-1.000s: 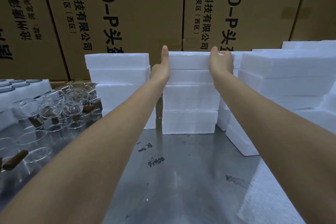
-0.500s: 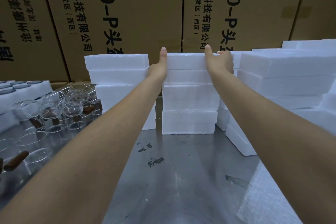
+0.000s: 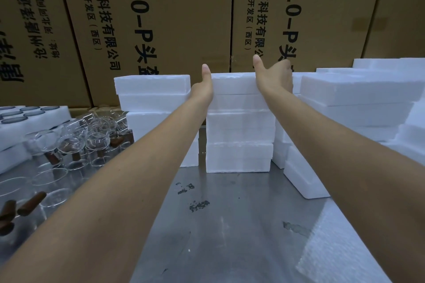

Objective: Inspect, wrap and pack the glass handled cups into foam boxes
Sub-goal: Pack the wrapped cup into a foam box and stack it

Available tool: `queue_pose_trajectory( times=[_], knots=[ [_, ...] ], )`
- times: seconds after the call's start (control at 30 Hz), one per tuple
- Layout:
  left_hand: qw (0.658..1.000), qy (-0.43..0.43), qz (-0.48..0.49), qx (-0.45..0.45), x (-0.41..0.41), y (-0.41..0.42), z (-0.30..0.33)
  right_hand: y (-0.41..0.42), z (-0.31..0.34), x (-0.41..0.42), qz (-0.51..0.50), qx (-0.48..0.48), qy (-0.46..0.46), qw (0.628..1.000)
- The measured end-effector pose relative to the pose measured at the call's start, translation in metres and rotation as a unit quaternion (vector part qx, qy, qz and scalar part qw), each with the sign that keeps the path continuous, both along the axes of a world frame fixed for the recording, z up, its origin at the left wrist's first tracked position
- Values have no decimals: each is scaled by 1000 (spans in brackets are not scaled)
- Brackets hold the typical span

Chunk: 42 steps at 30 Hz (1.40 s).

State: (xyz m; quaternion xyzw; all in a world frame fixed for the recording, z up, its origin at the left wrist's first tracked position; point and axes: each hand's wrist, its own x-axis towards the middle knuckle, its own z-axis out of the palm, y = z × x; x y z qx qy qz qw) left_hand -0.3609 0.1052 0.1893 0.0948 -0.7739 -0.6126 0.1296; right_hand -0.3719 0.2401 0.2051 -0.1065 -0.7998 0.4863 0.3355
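A top white foam box caps the middle stack at the back of the steel table. My left hand presses flat against its left end, thumb pointing up, fingers hidden between the stacks. My right hand holds its right end with the thumb raised and the fingers curled round the far corner. Several glass handled cups with brown handles stand crowded at the left, away from both hands.
More foam box stacks stand left and right of the middle one. An open foam tray sits far left. Bubble wrap lies at the front right. Large cardboard cartons wall off the back.
My right hand slid from over the box's top edge to its right end, thumb now raised. My left hand stays at the left end. The stack has not moved.
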Motion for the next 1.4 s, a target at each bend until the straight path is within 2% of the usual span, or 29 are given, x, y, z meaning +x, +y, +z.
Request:
queue_pose_trajectory(
  times=[0.1, 0.27, 0.33, 0.47, 0.67, 0.8, 1.1, 1.27, 1.4],
  knots=[
    [1000, 22, 9, 13, 11, 2, 2, -5, 5, 10, -12, 45, 32, 998],
    [978, 195, 55, 46, 46, 13, -13, -8, -15, 42, 7, 74, 100, 992],
    [973, 224, 34, 48, 69, 17, -35, -7, -39, 59, 23, 84, 118, 989],
    [981, 192, -14, 35, 109, 22, -90, 0, -97, 92, 41, 95, 77, 992],
    [991, 124, -23, 55, 149, 22, -151, -2, -154, 139, 64, 72, 18, 995],
    [992, 118, -30, 39, 171, 13, -164, -8, -171, 164, 69, 70, -5, 995],
    [992, 115, -29, -34, 201, -10, -184, -17, -194, 193, 172, 92, -10, 981],
    [988, 128, -33, -78, 199, -13, -183, -9, -183, 198, 187, 35, -8, 982],
    [988, 124, -28, -82, 198, -17, -183, -6, -162, 211, 229, -77, 25, 970]
  ],
)
